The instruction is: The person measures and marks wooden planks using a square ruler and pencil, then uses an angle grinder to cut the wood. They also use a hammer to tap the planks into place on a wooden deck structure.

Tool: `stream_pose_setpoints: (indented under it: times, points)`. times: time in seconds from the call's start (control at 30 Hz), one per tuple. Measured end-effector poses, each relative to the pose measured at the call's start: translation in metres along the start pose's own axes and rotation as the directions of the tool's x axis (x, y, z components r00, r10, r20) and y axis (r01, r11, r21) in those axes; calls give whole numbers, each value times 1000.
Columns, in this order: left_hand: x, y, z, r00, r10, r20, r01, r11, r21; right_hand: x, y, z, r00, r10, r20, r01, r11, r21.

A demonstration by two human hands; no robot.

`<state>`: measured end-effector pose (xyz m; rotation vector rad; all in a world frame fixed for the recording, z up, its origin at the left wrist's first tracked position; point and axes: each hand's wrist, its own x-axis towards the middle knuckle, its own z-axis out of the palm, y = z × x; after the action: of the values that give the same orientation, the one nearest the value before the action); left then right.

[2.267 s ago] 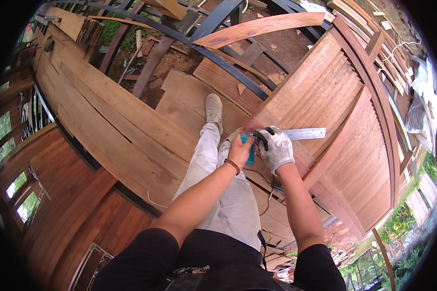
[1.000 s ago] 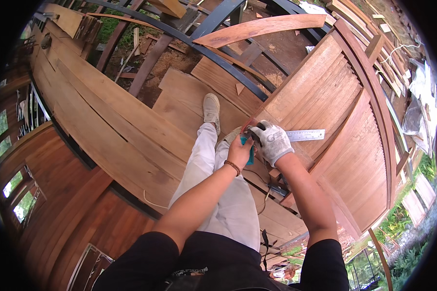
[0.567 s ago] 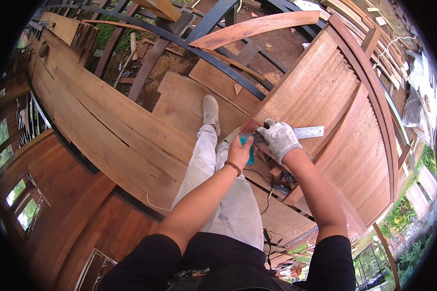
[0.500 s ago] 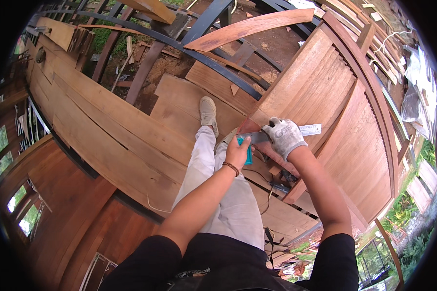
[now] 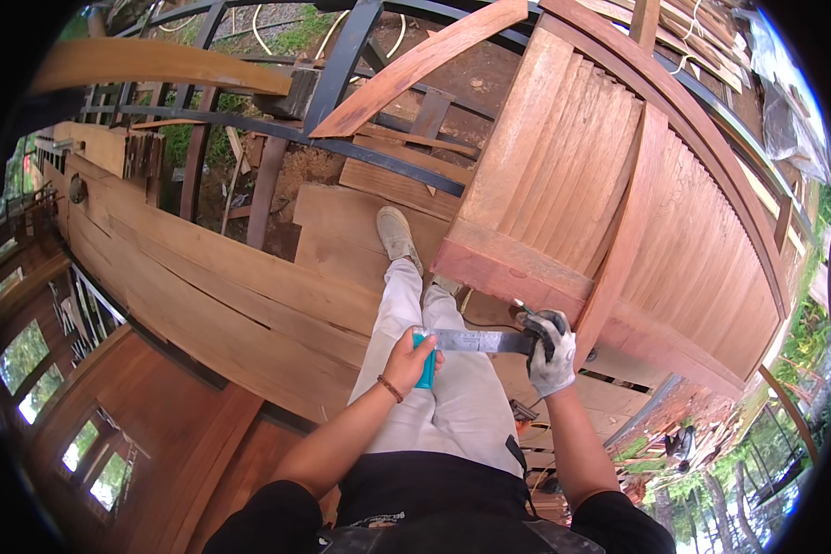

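Note:
My bare left hand (image 5: 403,363) is closed round the teal handle of a try square (image 5: 478,341), held level above my thighs. On my right hand (image 5: 551,355) is a grey-white work glove with dark fingers, bent around the far end of the steel blade. A thin, pale-tipped stick (image 5: 520,304), perhaps a pencil, pokes out between the gloved fingers. Just beyond my hands lies a large slatted wooden panel (image 5: 535,138) with a curved outer rail, its reddish near edge board (image 5: 517,275) closest to the square. The square is apart from the panel.
Long wooden planks (image 5: 222,268) run along my left side. A dark metal frame (image 5: 388,157) crosses ahead, with a curved wooden piece (image 5: 425,65) resting over it. A yellowish beam (image 5: 157,66) juts in at the upper left. My shoe (image 5: 396,231) stands on boards.
Both hands have drawn the try square off the panel's corner and back toward my body. My right hand has moved to the blade's end. The view has shifted, so the panel appears farther left.

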<state>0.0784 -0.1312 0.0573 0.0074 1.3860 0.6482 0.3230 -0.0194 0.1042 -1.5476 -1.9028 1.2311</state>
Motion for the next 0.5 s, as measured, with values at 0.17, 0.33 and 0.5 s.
stream_pose_setpoints:
  times: [0.17,0.33,0.5]
  points:
    - [-4,59,-12,991,-43,124,12,971,240,-23,-10,-1,999,-11,53,23,975,-220]
    - [12,90,-1,987,-131,96,83,917,391,-58,5,9,988,98,124,-51,941,-335]
    - [38,117,22,994,3,112,-64,833,550,-43,6,2,997,65,-43,-76,936,-345]
